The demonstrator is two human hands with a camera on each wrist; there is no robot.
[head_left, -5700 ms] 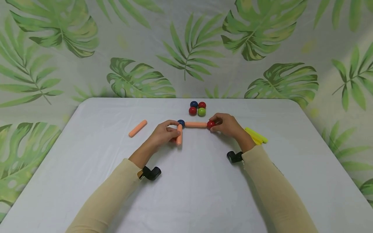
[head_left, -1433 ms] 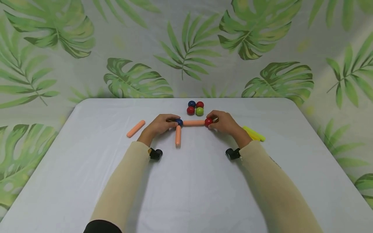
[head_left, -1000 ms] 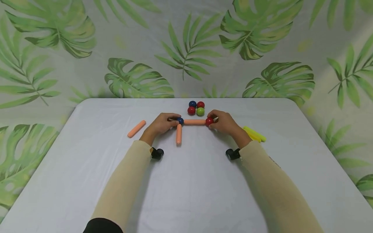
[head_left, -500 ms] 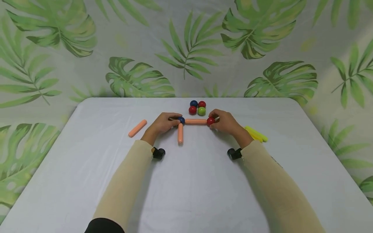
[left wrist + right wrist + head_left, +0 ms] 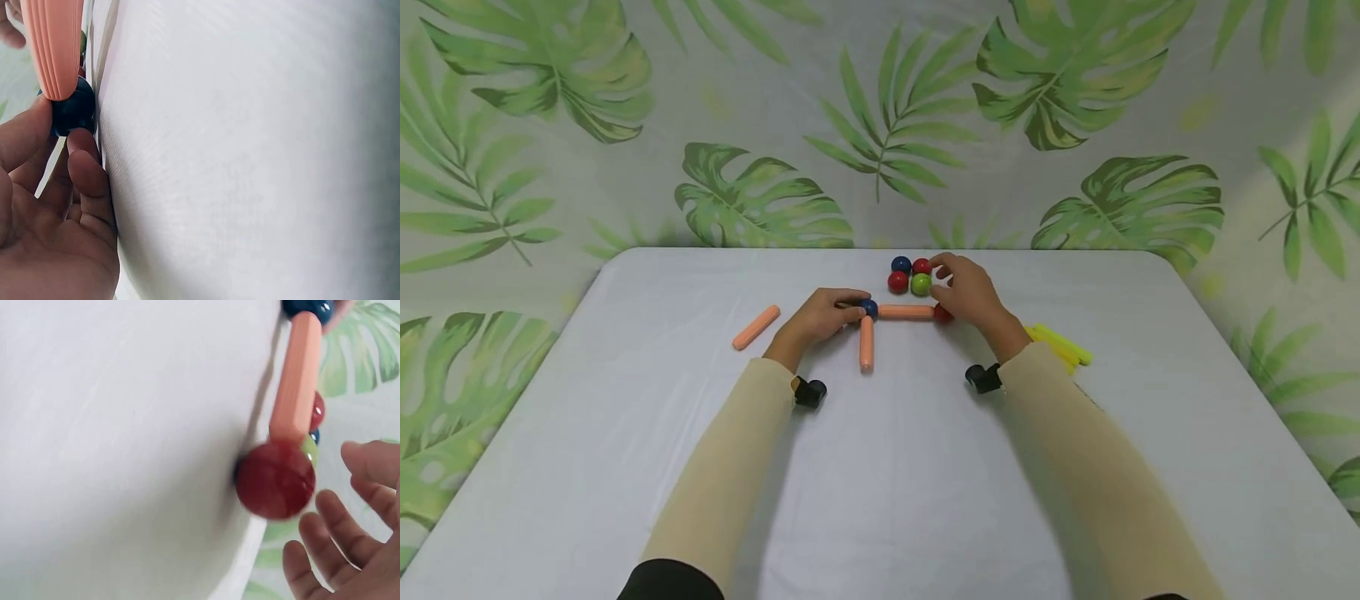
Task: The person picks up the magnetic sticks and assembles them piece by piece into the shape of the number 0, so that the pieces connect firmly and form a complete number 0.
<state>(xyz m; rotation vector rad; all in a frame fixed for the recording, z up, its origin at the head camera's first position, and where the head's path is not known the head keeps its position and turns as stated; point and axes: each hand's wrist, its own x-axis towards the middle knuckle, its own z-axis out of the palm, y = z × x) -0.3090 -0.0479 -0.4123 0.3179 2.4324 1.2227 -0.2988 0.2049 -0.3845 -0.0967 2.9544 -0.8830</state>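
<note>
In the head view my left hand (image 5: 820, 320) pinches a blue ball (image 5: 869, 308) between thumb and fingers. One orange stick (image 5: 906, 312) runs right from that ball to a red ball (image 5: 943, 316); another orange stick (image 5: 867, 346) extends from it toward me. My right hand (image 5: 972, 292) is off the red ball, fingers parted and holding nothing, its fingertips close to a green ball (image 5: 921, 285) and a red ball (image 5: 921, 266) at the back. The right wrist view shows the joined red ball (image 5: 275, 480) with my fingers apart from it.
Beside the green ball sit a second blue ball (image 5: 901, 265) and another red ball (image 5: 898, 282). A loose orange stick (image 5: 756, 327) lies left of my left hand. Several yellow sticks (image 5: 1066, 345) lie on the right, partly behind my right forearm. A leaf-print cloth (image 5: 760, 196) hangs behind the table.
My right hand has let go of the red ball on the stick and moved back toward the grouped balls. Earlier, my left hand shifted from the near orange stick to the blue ball.
</note>
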